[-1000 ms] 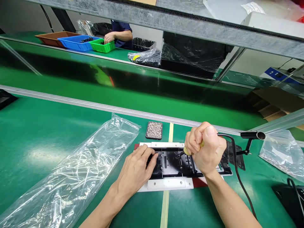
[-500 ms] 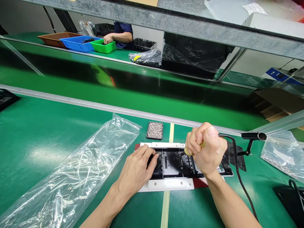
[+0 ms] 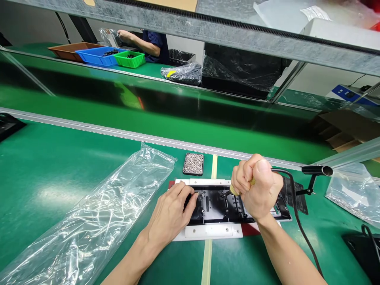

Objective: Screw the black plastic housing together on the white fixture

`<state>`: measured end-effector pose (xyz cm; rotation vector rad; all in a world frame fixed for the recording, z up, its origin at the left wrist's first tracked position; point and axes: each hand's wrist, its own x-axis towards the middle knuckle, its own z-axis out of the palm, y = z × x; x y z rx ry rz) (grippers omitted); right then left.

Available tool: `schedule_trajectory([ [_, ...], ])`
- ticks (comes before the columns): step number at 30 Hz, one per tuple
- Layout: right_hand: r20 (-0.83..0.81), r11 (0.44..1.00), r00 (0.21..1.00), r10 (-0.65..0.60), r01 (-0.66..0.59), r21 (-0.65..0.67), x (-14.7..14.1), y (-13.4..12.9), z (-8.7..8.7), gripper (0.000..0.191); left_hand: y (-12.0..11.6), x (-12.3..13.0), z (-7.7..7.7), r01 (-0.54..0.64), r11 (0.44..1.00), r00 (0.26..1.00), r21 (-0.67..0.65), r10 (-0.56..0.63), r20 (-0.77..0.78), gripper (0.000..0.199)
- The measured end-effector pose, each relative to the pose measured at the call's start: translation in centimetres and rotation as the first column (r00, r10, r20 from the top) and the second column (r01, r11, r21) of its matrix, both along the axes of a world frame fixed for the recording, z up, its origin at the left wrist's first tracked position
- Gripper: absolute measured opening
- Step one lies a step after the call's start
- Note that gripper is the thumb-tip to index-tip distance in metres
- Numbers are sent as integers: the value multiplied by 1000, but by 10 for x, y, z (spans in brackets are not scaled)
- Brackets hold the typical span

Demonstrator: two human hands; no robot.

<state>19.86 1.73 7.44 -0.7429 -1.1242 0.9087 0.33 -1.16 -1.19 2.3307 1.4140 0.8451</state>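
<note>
A black plastic housing (image 3: 214,204) lies in a white fixture (image 3: 213,230), with posts and ribs on its inner face. My left hand (image 3: 173,209) rests over the housing's left end, fingers curled and thumb bent in against it. In a fist, my right hand (image 3: 257,186) grips a corded tool with a yellow handle (image 3: 235,190), which looks like a soldering iron. Its dark tip points left and down at a post near the middle of the housing. The fist hides most of the handle. A small black tray (image 3: 193,164) of tiny metal parts sits just behind the fixture.
A clear plastic bag (image 3: 97,213) covers the left of the green bench. To the right stand a black tube holder (image 3: 317,170) and a bag of small parts (image 3: 353,194). Beyond the divider, a co-worker's arm (image 3: 148,45) is above coloured bins (image 3: 99,58). A metal shelf (image 3: 166,23) crosses overhead.
Both my hands and the tool keep nearly the same place. Across the divider, the co-worker's hand has risen from the green bin and moved left to a clear plastic bag.
</note>
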Motion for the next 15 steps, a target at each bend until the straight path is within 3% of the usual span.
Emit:
schedule_trajectory([
  [15, -16, 1000, 1000, 17, -17, 4, 0, 0, 0, 44, 0, 2, -2, -19, 999, 1000, -36, 19, -7, 26],
])
